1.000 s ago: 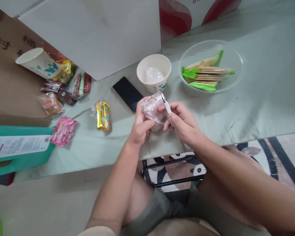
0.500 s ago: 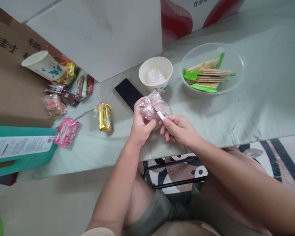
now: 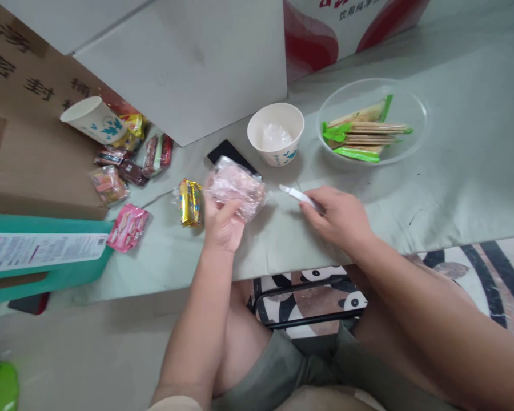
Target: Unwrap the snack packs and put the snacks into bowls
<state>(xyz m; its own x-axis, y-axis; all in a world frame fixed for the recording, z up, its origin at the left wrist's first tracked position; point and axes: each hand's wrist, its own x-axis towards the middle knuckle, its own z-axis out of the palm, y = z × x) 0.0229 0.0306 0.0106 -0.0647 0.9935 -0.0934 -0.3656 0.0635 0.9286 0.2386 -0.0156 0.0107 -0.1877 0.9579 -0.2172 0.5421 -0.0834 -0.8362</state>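
My left hand point(image 3: 225, 225) grips a crinkled clear plastic packet point(image 3: 236, 185) with pinkish contents, held above the table and blurred by motion. Behind it, a black phone point(image 3: 220, 150) is partly covered from view. In my right hand point(image 3: 340, 217) is a slim white pen-like tool point(image 3: 297, 194), its tip pointing left toward the packet but apart from it. A yellow snack packet point(image 3: 191, 204) lies just left of my left hand. Beyond both hands stands a white paper cup point(image 3: 276, 154) with crumpled clear plastic inside.
A clear plastic bowl point(image 3: 420, 134) holds several green-tipped wrapped packets at the right. On the left, a tipped paper cup point(image 3: 92, 123), several snacks, a pink packet point(image 3: 128, 227) and a teal box point(image 3: 47, 257) crowd together. White boxes point(image 3: 188, 68) stand behind.
My hands have moved apart. The packet went left with my left hand, and the white tool, whose tip was at the packet, has drawn away to the right. The view shifted slightly.
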